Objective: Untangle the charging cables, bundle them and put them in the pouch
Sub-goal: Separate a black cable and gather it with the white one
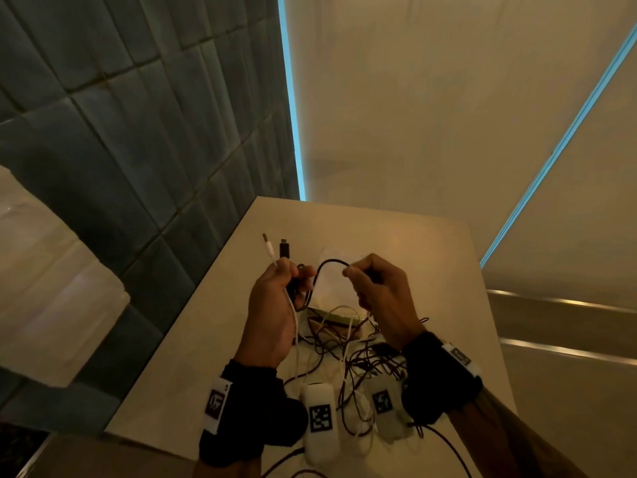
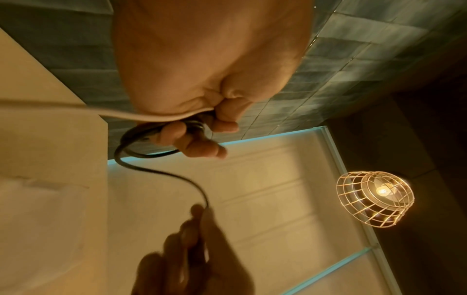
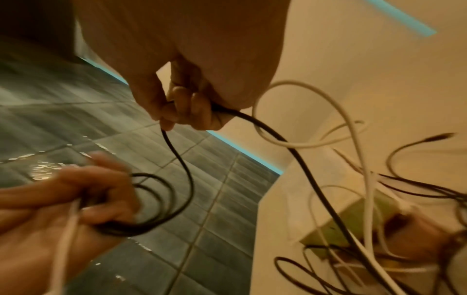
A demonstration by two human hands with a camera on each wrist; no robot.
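So they're standing over the desk (image 1: 431, 257) winding up a black cable (image 1: 329, 263). The left hand (image 1: 275, 305) is curled tight around a few finished black loops, and it's also gripping a white cable (image 1: 293, 315) whose plug is poking up past the knuckles next to a black plug. The right hand (image 1: 375, 294) is pinching the same black cable between thumb and fingertips, feeding a short arc across to the left one.

Below and just behind the right hand, the rest of the cables are lying in a messy heap (image 1: 358, 353), dark and white strands crossing all over. The pouch (image 1: 331, 317), I'm guessing the greenish-brown thing under that heap, is sitting half buried right beneath both hands.

What I'd worry about: the black cable is running from the right hand straight down into the heap, so pulling more slack could be tightening a knot or dragging the whole pile along. Also, holding white and black together in one fist could be winding them into the same bundle.
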